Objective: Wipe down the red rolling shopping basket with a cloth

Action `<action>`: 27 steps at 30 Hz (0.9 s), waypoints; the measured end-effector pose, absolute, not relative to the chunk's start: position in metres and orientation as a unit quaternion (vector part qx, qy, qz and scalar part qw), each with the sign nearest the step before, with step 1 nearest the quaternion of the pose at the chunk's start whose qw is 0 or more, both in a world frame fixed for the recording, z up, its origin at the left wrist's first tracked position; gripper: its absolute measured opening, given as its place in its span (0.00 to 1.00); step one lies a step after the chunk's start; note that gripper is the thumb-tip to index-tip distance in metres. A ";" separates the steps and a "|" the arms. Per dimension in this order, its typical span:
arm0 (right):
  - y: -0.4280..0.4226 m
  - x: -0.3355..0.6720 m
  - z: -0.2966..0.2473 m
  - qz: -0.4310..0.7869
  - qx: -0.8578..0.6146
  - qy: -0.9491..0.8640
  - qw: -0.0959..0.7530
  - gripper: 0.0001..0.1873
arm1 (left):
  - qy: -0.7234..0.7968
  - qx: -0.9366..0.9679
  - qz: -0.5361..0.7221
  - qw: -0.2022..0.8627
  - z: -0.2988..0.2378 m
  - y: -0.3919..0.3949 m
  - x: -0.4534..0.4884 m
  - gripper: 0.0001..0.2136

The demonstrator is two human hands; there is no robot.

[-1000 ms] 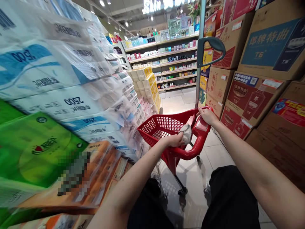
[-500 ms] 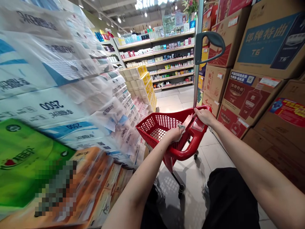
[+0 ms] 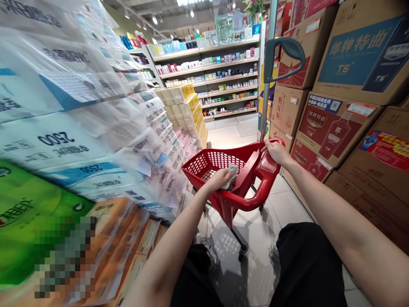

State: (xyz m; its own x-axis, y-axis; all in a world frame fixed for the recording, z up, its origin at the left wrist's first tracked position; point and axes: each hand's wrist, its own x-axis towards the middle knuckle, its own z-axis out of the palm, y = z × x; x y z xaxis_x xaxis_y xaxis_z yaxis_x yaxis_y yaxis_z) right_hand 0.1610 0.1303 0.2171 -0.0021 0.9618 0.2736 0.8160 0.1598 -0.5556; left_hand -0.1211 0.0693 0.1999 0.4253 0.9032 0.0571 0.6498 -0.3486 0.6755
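Note:
A red plastic shopping cart (image 3: 249, 204) on small wheels stands in front of my legs, its slatted basket facing forward. Crumpled in my left hand (image 3: 219, 180) is a pale grey-green cloth (image 3: 230, 178), pressed against the basket's near left rim. My right hand (image 3: 276, 153) is closed around the cart's right rim, close to the foot of an upright metal pole (image 3: 263, 115). Higher on that pole sits a dark grey loop handle (image 3: 289, 51). The fingertips of my right hand are partly hidden.
Plastic-wrapped tissue packs (image 3: 105, 123) are piled high on the left, with a green pack (image 3: 38, 213) and orange packs (image 3: 111, 234) nearest. Cardboard cartons (image 3: 338, 123) line the right. Shelves (image 3: 207, 72) of small goods and yellow-white packs (image 3: 188, 108) stand ahead on the tiled floor (image 3: 236, 130).
My left hand has slid left and slightly down along the basket rim with the cloth, away from the middle. My right hand stays at the right rim. The view has shifted slightly.

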 end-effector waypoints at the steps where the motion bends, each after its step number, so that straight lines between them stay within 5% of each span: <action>1: 0.130 0.161 0.217 0.124 -0.638 -0.694 0.310 0.38 | 0.486 0.767 0.274 0.315 0.203 0.058 -0.133 0.21; 5: 0.129 0.156 0.216 0.143 -0.642 -0.678 0.327 0.37 | 0.475 0.692 0.436 0.325 0.212 0.005 -0.166 0.22; 15: 0.125 0.150 0.214 0.129 -0.642 -0.685 0.319 0.39 | 0.409 0.833 0.371 -0.006 0.168 -0.057 -0.111 0.17; 27: 0.143 0.159 0.210 0.123 -0.628 -0.708 0.300 0.38 | 0.494 0.730 0.466 0.078 0.130 0.024 -0.164 0.17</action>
